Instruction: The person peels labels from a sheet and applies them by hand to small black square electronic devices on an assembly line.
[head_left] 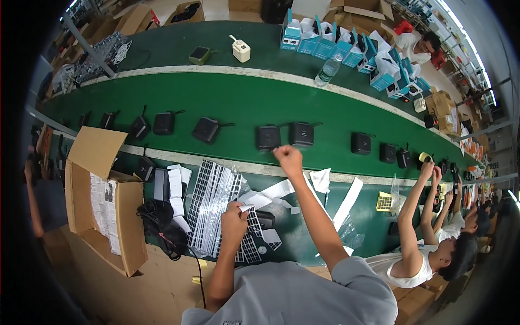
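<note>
On the near side of the green belt, my left hand (pixel 234 223) is closed on a strip of black-and-white label sheet (pixel 252 221). Under and beside that strip lie more gridded label sheets (pixel 208 192), and a black device (pixel 265 219) is partly covered by them. My right hand (pixel 289 159) reaches over the belt with its fingers pinched together. Its fingertips are at the lower edge of a small black boxy device (pixel 268 137); whatever they hold is too small to make out. Another black device with a strap (pixel 301 134) sits just right of it.
Several similar black devices (pixel 206 130) stand along the green belt (pixel 233 100). An open cardboard box (pixel 130 222) holding papers stands at left, beside black cables (pixel 162 227). Blue boxes (pixel 325 46) and a bottle (pixel 328 70) stand beyond. Co-workers' arms (pixel 410 216) reach in at right.
</note>
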Tool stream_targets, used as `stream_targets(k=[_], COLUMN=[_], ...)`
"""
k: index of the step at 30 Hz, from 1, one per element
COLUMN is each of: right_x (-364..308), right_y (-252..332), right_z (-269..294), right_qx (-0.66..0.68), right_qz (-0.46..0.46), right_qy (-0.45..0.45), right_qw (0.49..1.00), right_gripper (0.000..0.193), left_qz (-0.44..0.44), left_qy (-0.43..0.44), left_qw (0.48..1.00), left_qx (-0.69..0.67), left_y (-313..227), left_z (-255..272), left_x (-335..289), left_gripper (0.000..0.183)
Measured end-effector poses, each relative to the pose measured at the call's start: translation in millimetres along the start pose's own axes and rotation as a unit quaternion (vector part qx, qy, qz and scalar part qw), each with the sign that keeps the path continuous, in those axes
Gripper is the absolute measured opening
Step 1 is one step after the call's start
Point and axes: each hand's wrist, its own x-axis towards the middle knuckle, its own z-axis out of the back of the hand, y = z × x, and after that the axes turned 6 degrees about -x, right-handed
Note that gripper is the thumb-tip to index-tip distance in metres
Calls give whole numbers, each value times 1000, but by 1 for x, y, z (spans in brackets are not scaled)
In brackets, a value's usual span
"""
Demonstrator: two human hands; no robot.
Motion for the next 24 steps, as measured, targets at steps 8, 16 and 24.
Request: stream_targets(k=[8,16,24], right_x=[63,67,69], right_y=[-10,-18,-28], right_z=[-20,-13,-3], right_qx=[-66,-93,-129], right_qz=[-85,-85,-77], right_qy=[-21,-10,-3], right_qw=[994,992,989], right_gripper=[22,22,23], left_qz=[36,33,41], left_qy=[-2,2,4], left_qw=[998,998,997], left_qx=[-54,-51,-60], left_y=[20,21,23], left_z=[-1,3,1], left_x=[-1,3,-3], left_gripper=[20,20,22])
